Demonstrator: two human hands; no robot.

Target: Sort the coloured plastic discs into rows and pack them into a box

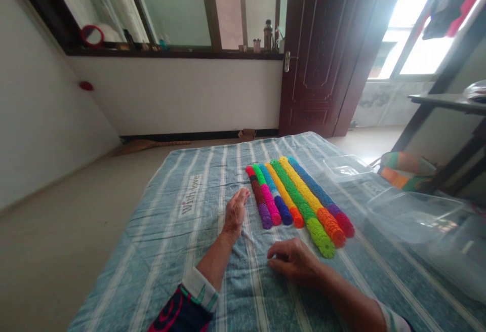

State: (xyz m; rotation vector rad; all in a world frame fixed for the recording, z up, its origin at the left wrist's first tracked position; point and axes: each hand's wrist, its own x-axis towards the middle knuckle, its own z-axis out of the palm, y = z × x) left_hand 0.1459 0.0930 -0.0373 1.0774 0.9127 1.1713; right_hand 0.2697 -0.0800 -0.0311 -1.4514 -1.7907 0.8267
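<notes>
Spread before you is a blue-grey cloth with white stripes, printed with lettering on the left. Beyond it stands a dark red, panelled wooden door. On your right sits a wide, clear plastic tub; glare and blur keep you from making out its contents. Behind it is a smaller, shallow, clear plastic tray, its inside mostly glare.

Seven side-by-side rows of many-coloured, round plastic discs, packed face to face, lie on the cloth, left of both containers. Your right hand rests palm down near their closer ends, fingers loosely curled; you can see nothing in its grasp. Your left hand is on edge just beside the leftmost row, fingers straight and together, gripping nothing visible.

On the window ledge stands a dark, cylindrical flask, its contents hidden. A small brown cardboard box sits by the far wall, blurred.
</notes>
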